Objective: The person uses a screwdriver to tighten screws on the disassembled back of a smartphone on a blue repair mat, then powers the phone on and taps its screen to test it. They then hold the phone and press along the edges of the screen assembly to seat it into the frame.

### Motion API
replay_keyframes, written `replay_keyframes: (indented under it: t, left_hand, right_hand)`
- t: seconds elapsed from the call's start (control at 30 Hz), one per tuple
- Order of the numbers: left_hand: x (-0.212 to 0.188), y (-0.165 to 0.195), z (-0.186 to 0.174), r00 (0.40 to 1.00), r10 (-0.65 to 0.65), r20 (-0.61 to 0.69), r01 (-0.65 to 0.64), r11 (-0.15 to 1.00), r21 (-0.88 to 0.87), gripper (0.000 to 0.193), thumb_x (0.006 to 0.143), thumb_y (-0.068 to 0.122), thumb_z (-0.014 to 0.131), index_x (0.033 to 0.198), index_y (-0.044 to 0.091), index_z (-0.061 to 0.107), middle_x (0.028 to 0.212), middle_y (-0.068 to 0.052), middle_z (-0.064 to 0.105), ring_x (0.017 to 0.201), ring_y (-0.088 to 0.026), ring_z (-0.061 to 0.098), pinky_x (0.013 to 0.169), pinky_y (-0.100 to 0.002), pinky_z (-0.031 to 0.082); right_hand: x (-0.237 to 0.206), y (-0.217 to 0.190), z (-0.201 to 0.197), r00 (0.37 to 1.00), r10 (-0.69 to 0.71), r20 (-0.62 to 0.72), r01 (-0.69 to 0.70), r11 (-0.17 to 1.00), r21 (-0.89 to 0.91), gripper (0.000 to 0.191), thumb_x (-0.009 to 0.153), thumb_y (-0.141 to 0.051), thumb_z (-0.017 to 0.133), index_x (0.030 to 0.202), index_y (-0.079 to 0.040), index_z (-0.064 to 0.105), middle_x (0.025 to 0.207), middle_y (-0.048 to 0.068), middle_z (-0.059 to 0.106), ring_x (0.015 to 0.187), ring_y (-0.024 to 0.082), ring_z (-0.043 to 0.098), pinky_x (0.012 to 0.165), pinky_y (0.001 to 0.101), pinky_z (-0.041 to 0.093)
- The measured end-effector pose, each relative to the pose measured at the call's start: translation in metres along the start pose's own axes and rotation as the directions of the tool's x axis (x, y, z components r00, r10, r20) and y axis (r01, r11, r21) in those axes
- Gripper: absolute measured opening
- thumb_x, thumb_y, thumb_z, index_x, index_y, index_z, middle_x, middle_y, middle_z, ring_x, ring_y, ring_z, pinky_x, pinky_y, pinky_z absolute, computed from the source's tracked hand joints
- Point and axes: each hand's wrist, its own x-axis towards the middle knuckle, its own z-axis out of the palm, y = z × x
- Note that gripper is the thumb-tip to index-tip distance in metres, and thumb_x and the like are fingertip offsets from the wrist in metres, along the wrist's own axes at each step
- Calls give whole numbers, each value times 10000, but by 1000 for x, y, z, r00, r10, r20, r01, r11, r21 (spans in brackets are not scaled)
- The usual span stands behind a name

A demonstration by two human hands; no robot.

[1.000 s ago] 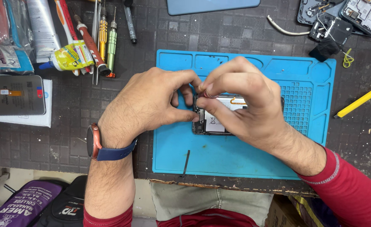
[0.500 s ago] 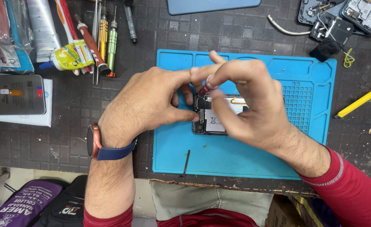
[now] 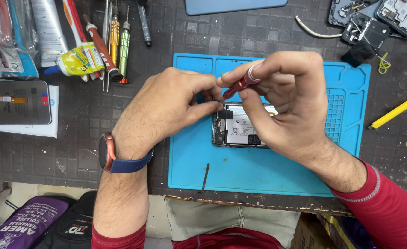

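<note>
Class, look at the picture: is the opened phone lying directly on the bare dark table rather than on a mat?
No, the opened phone lies on the blue mat, which covers that part of the dark table.

1. a red screwdriver [image 3: 239,85] with a silver band is seen.
2. the mat [image 3: 268,173] is coloured light blue.
3. the table [image 3: 88,115] is patterned in dark grey squares.
4. a navy strap is worn on the watch [image 3: 109,154].
5. the sleeve [image 3: 388,207] is coloured red.
</note>
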Motion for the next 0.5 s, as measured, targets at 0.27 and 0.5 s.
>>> replay_keyframes:
  t: [0.27,0.5]
  left_hand:
    - [0,-5,1,982,65,-178,-37,987,158,157,904,250,758,1020,144,767,919,-71,745,791,-301,720,662,-415,565]
    - [4,-6,8,956,82,-280,-21,977,212,134,920,244,756,1028,173,790,924,-34,733,770,-287,715,642,-409,566]
  right_hand:
    - [-1,-1,2,999,48,-10,-49,999,-11,446,981,255,547,1244,-12,305,1178,180,573,1185,269,688,1034,383,648]
    - [-3,0,2,1000,3,23,-1,994,-106,436,962,236,577,1219,4,313,1107,189,581,1123,267,711,976,374,655]
